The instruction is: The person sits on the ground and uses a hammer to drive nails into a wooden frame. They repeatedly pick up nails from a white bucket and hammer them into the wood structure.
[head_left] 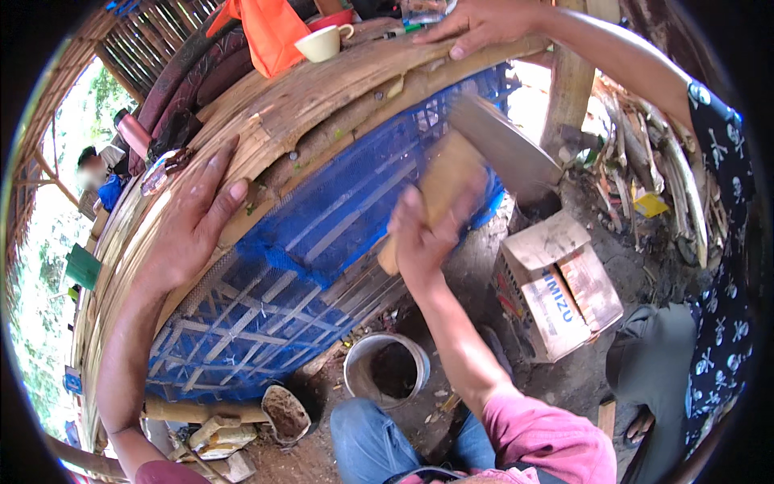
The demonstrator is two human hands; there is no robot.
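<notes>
My left hand (184, 235) lies palm down on the bamboo tabletop (278, 129), thumb apart from the other fingers and nothing in its grasp. In front of the table's side, my right hand (431, 234) is closed round the thick, pale wooden handle (447, 173) of a tool. A broad grey metal blade (516, 149) shows at the handle's upper end, slanting down to the right. Motion smears the handle and fingers, and I cannot tell the tool's exact kind. Blue netting (306, 218) over bamboo slats hangs behind my right hand.
Another person's hand (492, 24) rests on the table's far right. Near it stand a cream cup (322, 44) and an orange cloth (262, 36). Below are a bucket (351, 373), an open cardboard box (556, 302) and a small container (285, 413). Firewood (657, 161) lies at right.
</notes>
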